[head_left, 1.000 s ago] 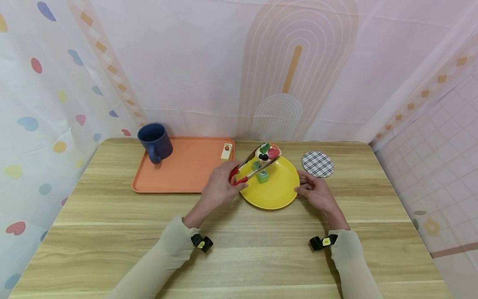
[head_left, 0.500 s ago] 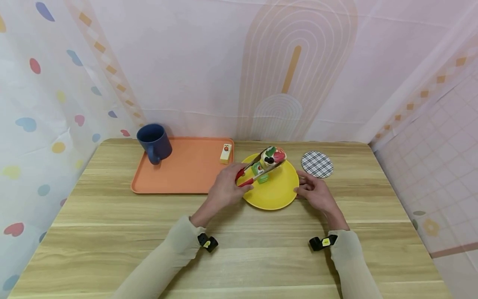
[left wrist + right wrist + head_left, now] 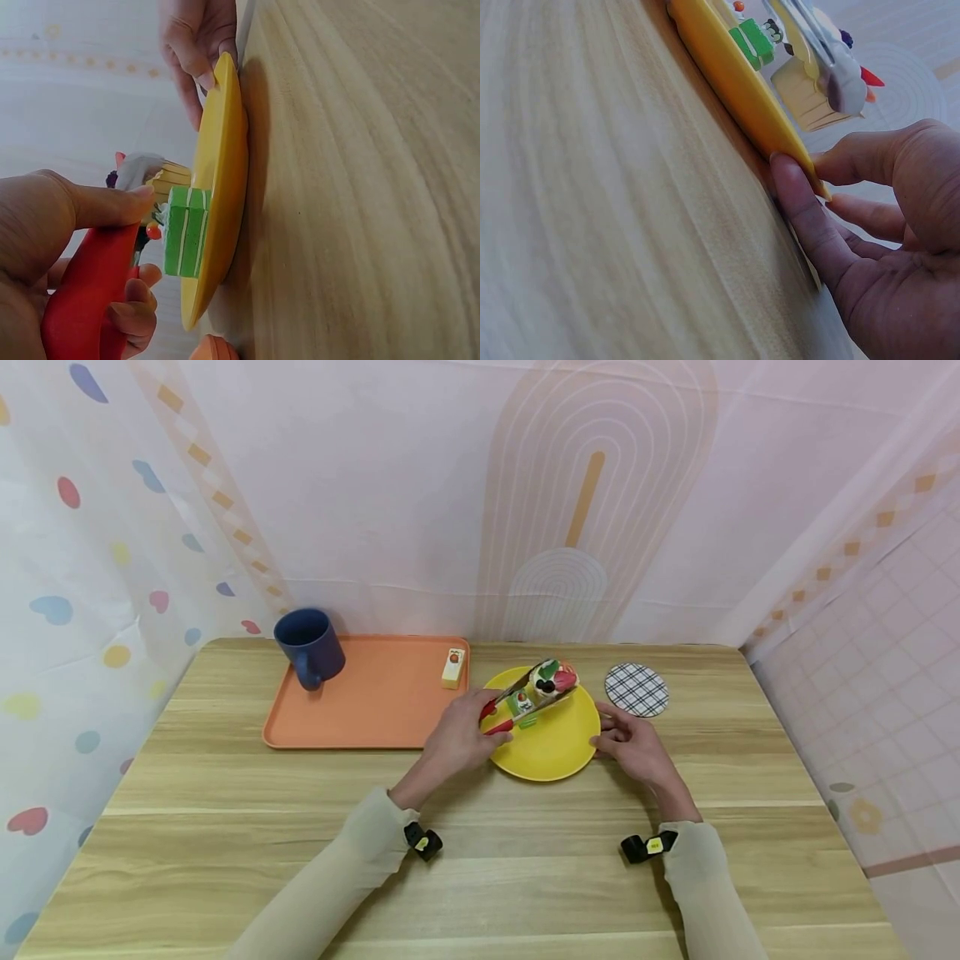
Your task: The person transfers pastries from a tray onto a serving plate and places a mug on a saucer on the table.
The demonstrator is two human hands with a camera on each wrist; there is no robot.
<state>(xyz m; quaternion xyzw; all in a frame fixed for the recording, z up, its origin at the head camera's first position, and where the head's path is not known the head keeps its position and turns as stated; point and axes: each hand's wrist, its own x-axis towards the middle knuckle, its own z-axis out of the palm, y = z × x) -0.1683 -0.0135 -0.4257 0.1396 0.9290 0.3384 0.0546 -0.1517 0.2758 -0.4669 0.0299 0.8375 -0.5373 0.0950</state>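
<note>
Cupcake (image 3: 553, 683) in tongs (image 3: 501, 727), over plate (image 3: 551, 752)
Forward-right of your left hand (image 3: 459, 731), which grips the tongs; your right hand (image 3: 636, 747) pinches the plate

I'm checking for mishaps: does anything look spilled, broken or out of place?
Nothing stands out. The blue mug stands upright on the orange tray, the green cake slice sits on the yellow plate, and the fruit-topped cupcake is between the red-handled tongs in the left hand. No spill or damage shows.

plates (image 3: 551, 750): 1 | tongs (image 3: 500, 727): 1 pair | cupcakes (image 3: 553, 680): 1 | cake blocks (image 3: 452, 670): 2 | trays (image 3: 367, 702): 1 | mugs (image 3: 321, 647): 1 | coasters (image 3: 637, 690): 1 | wrist cameras (image 3: 425, 843): 2 | worktop (image 3: 525, 885): 1
</note>
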